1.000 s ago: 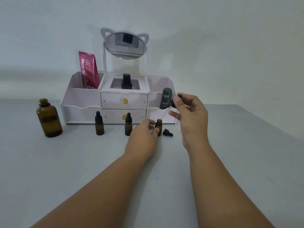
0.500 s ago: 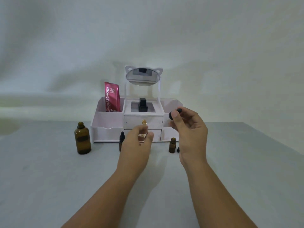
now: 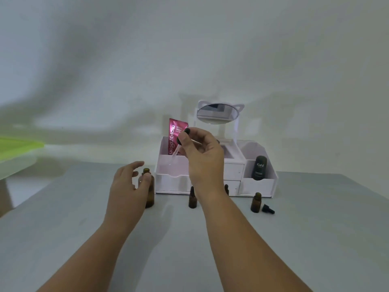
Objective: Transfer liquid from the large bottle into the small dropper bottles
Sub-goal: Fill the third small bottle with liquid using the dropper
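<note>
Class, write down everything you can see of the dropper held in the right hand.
The dropper has a black, rubber-looking bulb at the top and a thin, clear pipette below it. It is held in the air, tilted, with its tip pointing down and to the left, in front of the white organiser. The right hand pinches it at the black top. Whether it holds liquid cannot be told.

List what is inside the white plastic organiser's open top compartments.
White organiser, left compartment: a pink cosmetic tube. Right: a dark Kahf bottle. The right hand, pinching a black-bulbed glass dropper, covers most of the middle tray.
</note>
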